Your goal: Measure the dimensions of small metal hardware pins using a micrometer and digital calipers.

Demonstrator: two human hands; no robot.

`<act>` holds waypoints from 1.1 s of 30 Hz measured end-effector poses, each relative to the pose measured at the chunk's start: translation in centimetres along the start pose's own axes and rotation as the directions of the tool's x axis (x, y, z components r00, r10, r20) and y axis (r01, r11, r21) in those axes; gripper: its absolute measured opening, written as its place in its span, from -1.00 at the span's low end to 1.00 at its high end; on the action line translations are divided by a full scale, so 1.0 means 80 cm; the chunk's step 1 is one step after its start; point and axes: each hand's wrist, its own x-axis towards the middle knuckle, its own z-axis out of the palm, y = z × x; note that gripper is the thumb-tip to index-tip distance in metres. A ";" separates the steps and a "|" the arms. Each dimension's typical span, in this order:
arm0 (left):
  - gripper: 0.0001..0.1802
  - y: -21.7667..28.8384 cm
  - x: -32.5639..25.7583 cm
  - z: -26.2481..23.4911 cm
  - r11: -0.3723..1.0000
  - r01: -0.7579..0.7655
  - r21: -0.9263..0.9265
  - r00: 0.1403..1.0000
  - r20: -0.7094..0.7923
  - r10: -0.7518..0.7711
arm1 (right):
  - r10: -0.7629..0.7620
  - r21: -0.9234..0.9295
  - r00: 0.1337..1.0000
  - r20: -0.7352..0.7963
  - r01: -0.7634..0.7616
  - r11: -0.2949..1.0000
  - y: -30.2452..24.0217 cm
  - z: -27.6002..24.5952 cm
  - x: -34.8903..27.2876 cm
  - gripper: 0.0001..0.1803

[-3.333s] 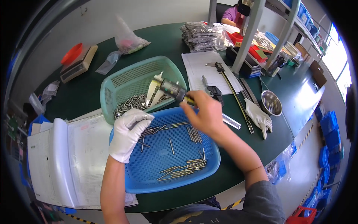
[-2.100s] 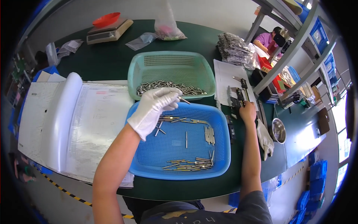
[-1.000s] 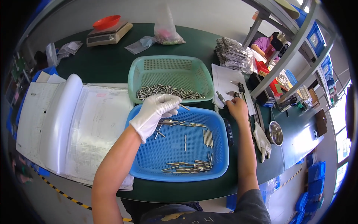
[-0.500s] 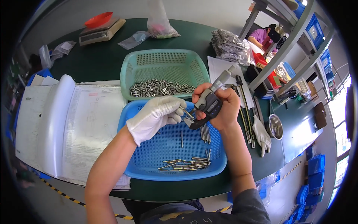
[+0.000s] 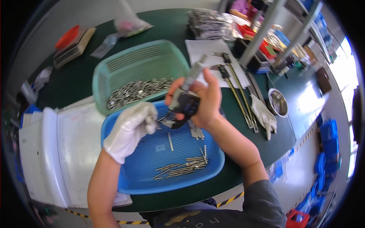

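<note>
My right hand [image 5: 207, 100] is bare and wrapped round a digital micrometer [image 5: 187, 103], which tilts with its C-shaped frame toward the lower left. White-gloved, my left hand [image 5: 133, 127] pinches a small metal pin [image 5: 159, 121] just left of the micrometer's jaws; blur hides whether the two touch. Both hands hover over a blue basket [image 5: 131, 186]. In it lies a loose pile of long metal pins [image 5: 184, 167], one single pin [image 5: 170, 141] farther up, and a row of pins [image 5: 196, 131] below my right hand. Behind stands a green basket [image 5: 140, 48] holding many short metal pieces [image 5: 138, 91].
Calipers [image 5: 237, 95] rest on paper at the right, near a spare white glove [image 5: 263, 116] and a metal bowl [image 5: 278, 102]. Papers [image 5: 81, 148] cover the left side. A scale [image 5: 74, 47] and bagged parts [image 5: 207, 24] stand behind. Another person [image 5: 243, 7] sits beyond the shelf posts.
My left hand has drawn away from the micrometer toward the lower left with the pin. The view has shifted and turned, and the right hand still holds the micrometer.
</note>
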 end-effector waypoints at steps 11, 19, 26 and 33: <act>-0.78 -0.010 0.002 0.007 0.996 -0.024 -0.084 0.992 -0.122 0.013 | -0.567 -0.879 0.729 -0.384 -0.100 0.467 -0.089 -0.141 0.012 -0.64; -0.79 -0.009 0.003 -0.009 0.996 -0.082 -0.025 0.981 -0.180 0.076 | -0.179 -0.851 0.835 -0.520 -0.490 0.189 -0.048 -0.166 0.044 -0.62; -0.82 -0.009 0.017 -0.017 0.993 -0.117 0.011 0.981 -0.154 0.117 | -0.517 -0.837 0.789 -0.331 -0.499 -0.225 -0.025 -0.209 0.044 -0.45; -0.75 -0.007 0.009 -0.026 0.992 -0.119 0.040 0.979 -0.164 0.124 | -0.627 -0.821 0.752 -0.204 -0.480 -0.309 -0.011 -0.183 0.026 -0.61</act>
